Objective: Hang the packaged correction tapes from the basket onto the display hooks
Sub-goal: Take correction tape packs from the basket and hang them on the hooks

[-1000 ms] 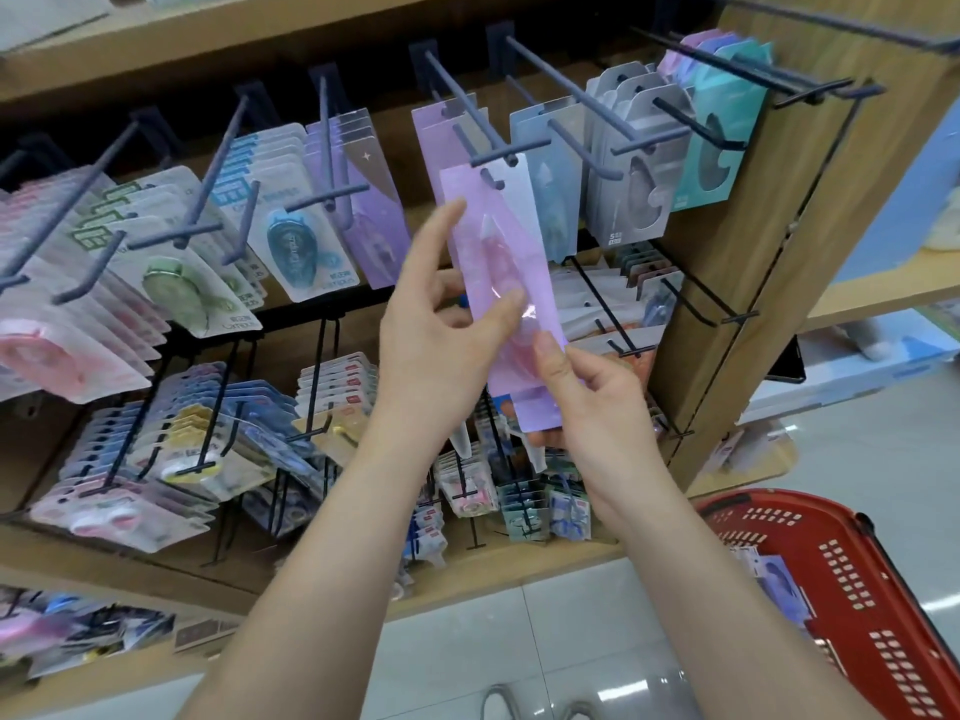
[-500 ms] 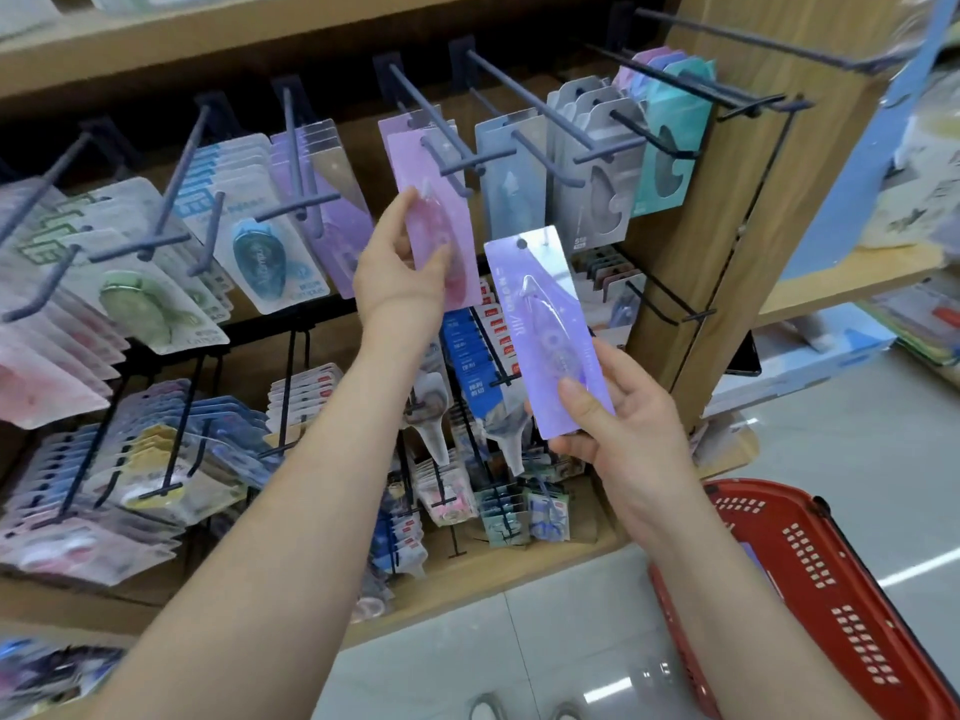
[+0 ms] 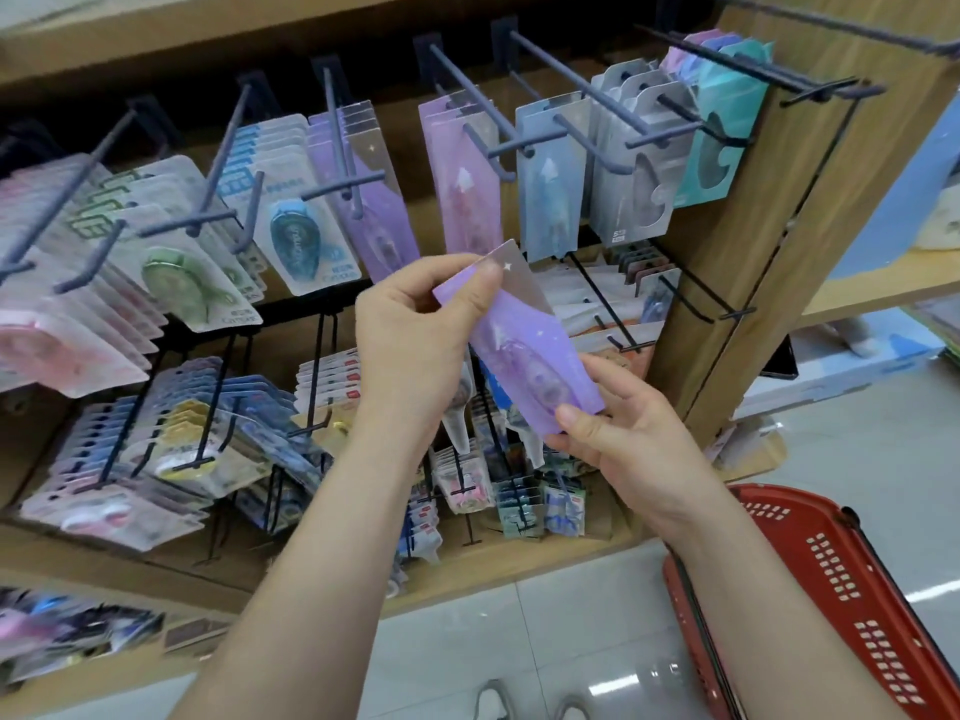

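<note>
Both hands hold one purple packaged correction tape [image 3: 524,340] in front of the display, tilted with its top end up and to the left. My left hand [image 3: 415,335] pinches its upper end between thumb and fingers. My right hand [image 3: 618,433] grips its lower end. Above them a row of dark display hooks [image 3: 483,122] carries hanging packs: a pink pack [image 3: 462,184] and a purple stack [image 3: 374,200] hang closest. The red basket [image 3: 841,584] sits at the lower right, behind my right forearm.
More hooks with pink, green and blue tape packs [image 3: 171,241] fill the left of the rack, and a lower row holds smaller packs [image 3: 197,439]. A wooden upright post [image 3: 769,210] closes the rack on the right. Pale tiled floor [image 3: 519,662] lies below.
My left hand left the pink pack on its hook and came down to take the top of the purple pack, which my right hand held alone half a second ago.
</note>
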`<state>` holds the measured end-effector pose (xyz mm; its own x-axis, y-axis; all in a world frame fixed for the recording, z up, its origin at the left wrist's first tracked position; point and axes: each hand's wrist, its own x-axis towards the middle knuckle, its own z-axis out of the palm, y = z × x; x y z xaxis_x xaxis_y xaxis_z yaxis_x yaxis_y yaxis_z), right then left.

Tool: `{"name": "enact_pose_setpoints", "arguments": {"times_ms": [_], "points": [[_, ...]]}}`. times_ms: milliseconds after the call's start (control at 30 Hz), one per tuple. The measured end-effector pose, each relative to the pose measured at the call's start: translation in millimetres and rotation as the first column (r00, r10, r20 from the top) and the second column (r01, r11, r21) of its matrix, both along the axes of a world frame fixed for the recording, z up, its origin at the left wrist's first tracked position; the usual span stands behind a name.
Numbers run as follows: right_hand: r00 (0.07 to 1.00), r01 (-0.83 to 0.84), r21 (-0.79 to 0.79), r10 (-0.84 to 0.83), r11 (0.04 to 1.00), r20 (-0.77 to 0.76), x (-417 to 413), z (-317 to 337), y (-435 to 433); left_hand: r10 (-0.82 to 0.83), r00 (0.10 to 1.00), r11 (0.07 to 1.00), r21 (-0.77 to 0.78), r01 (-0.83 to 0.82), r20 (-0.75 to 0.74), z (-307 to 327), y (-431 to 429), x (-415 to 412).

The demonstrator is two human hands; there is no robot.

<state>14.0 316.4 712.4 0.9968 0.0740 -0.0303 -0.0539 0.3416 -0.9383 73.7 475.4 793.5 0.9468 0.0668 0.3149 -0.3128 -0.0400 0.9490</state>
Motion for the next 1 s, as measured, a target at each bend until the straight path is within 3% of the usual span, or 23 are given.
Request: {"name": "enact_pose_setpoints", "arguments": {"times_ms": [133,233,333,633,1000], "points": [[0.995,-0.034,-0.024,0.032,0.999,-0.094,4,7,15,0.120,0.991,0.991,-0.057,-0.117,0.055,1,12,-6],[0.996,-0.069,-0.208,0.057,0.976,-0.064,11,14,27,0.199,0.979,0.974,-0.122,-0.192,0.050,6,25,-5],[0.999,-0.045,-0.262,0.046,0.964,-0.003,17,22,41,0.228,0.970,0.969,-0.113,-0.219,0.080,12,36,-3],[0.993,0.078,-0.029,-0.080,0.997,-0.087,29,34,67,0.264,0.940,0.965,-0.055,-0.258,0.215,30,44,18],[0.979,0.113,0.133,-0.087,0.985,-0.184,28,29,81,0.131,0.983,0.991,-0.055,-0.125,0.132,32,56,32]]}}
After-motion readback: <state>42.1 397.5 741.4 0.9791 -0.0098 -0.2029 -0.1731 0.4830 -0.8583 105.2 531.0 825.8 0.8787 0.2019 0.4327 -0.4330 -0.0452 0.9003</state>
